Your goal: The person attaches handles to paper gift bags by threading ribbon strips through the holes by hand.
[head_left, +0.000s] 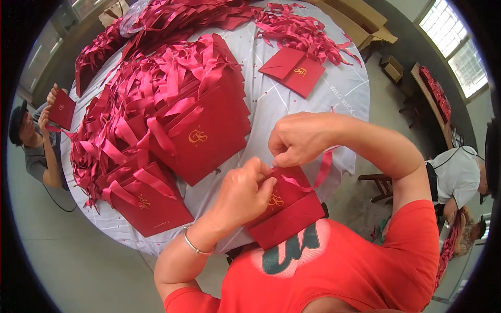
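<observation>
A red paper gift bag (284, 221) with gold lettering lies flat at the table's near edge, against my body. My left hand (244, 189) is closed at the bag's upper left edge, thumb and forefinger pinched there. Just above that edge, my right hand (300, 140) is bent down with its fingers pinched, close to the left fingertips. What sits between the right fingers is too small and hidden to make out. A pink-red ribbon (324, 169) loops from the bag's upper part and passes up beneath my right wrist.
Rows of red bags with ribbon handles (222, 130) fill the left of the round white-clothed table (250, 57). Another red bag (295, 72) lies beside a ribbon heap (302, 34). A co-worker (39, 141) at left holds a bag; another person (456, 175) is at right.
</observation>
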The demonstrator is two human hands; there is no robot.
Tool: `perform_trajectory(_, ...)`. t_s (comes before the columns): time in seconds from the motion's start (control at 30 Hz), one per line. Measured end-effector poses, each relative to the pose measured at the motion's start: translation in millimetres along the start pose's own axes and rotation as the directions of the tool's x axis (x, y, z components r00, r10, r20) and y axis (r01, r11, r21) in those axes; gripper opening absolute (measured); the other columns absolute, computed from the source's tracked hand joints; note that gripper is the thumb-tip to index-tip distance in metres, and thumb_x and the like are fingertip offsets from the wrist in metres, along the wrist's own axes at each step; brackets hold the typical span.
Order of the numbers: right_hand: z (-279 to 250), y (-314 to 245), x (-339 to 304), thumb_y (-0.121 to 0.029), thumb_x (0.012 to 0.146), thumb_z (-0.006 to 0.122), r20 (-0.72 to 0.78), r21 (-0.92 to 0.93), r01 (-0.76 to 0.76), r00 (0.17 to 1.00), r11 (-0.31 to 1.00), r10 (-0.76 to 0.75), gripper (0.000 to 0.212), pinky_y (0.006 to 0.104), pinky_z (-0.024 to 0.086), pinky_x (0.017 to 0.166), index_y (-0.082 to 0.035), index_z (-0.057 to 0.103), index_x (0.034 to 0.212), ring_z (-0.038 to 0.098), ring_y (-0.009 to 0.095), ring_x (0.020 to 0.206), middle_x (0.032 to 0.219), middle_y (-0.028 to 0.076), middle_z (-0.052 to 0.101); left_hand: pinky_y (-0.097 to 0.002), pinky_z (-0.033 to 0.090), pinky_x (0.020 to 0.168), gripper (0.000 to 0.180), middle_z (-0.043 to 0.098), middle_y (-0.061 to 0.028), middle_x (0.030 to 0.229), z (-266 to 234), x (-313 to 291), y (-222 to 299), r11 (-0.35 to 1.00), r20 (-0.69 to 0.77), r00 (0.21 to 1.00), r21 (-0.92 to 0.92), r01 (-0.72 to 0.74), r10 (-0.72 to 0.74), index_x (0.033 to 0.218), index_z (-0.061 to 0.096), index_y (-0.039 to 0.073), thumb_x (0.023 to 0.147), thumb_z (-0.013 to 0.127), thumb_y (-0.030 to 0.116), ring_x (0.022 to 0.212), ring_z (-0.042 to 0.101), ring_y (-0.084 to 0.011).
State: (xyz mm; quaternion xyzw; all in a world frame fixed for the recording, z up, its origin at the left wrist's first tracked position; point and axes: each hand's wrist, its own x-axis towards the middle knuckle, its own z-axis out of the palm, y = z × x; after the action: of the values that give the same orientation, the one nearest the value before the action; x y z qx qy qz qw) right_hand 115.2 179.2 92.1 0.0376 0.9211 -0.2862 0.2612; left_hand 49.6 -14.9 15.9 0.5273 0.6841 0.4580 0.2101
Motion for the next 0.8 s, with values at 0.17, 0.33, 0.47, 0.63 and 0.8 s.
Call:
perform_trajectory(0.17, -11, 7, 17, -0.032, 0.090, 0.065, 0.326, 0.052, 0.104, 0.938, 0.993, -0.115, 0.039, 0.0367, 0.041, 0.055, 0.000, 0.064, 0.067, 0.049, 0.017, 0.055, 0.055, 0.006, 0.052, -0.0476, 0.050, 0.057, 0.019, 0.066, -0.0203, 0.073, -1, -4, 7, 0.998, 0.055, 0.998, 0.060, 0.019, -0.022, 0.092, 0.055, 0.001, 0.084, 0.070, 0.009, 0.067, 0.065, -0.0408)
perform_trajectory(0.33, -7, 20, 41, -0.034, 0.093, 0.066, 0.496, 0.107, 0.008, 0.866, 0.994, -0.060, 0.047, 0.0338, 0.034, 0.051, -0.003, 0.057, 0.059, 0.038, 0.013, 0.053, 0.053, -0.002, 0.039, -0.0468, 0.049, 0.053, 0.020, 0.064, -0.0188, 0.069, 6, -8, 7, 0.993, -0.009, 0.999, 0.111, -0.048, 0.050, 0.091, 0.053, 0.003, 0.085, 0.070, 0.010, 0.064, 0.064, -0.0404)
perform_trajectory(0.47, -5, 31, 48, -0.030, 0.090, 0.070, 0.648, 0.310, -0.170, 0.758, 0.935, -0.078, 0.041, 0.0294, 0.027, 0.048, -0.011, 0.056, 0.057, 0.034, 0.010, 0.052, 0.055, -0.006, 0.038, -0.0461, 0.048, 0.052, 0.021, 0.062, -0.0172, 0.066, 6, -8, 12, 0.988, -0.039, 0.998, 0.144, -0.050, 0.056, 0.090, 0.052, 0.004, 0.085, 0.071, 0.010, 0.061, 0.064, -0.0392)
perform_trajectory(0.63, 6, 35, 42, -0.028, 0.086, 0.074, 0.590, 0.379, -0.186, 0.804, 0.906, -0.082, 0.032, 0.0285, 0.026, 0.048, -0.011, 0.061, 0.062, 0.035, 0.009, 0.052, 0.057, -0.005, 0.042, -0.0452, 0.048, 0.052, 0.022, 0.063, -0.0168, 0.067, 9, -10, 14, 0.986, -0.017, 0.997, 0.146, -0.076, 0.079, 0.091, 0.052, 0.004, 0.084, 0.072, 0.008, 0.061, 0.064, -0.0379)
perform_trajectory(0.8, 21, 29, 30, -0.028, 0.084, 0.075, 0.340, 0.348, -0.058, 0.938, 0.936, -0.069, 0.026, 0.0321, 0.039, 0.055, -0.003, 0.070, 0.076, 0.048, 0.012, 0.060, 0.064, -0.001, 0.056, -0.0434, 0.048, 0.052, 0.022, 0.063, -0.0163, 0.067, 4, -6, 10, 0.989, 0.000, 0.997, 0.127, -0.076, 0.077, 0.091, 0.051, 0.004, 0.084, 0.071, 0.006, 0.062, 0.064, -0.0372)
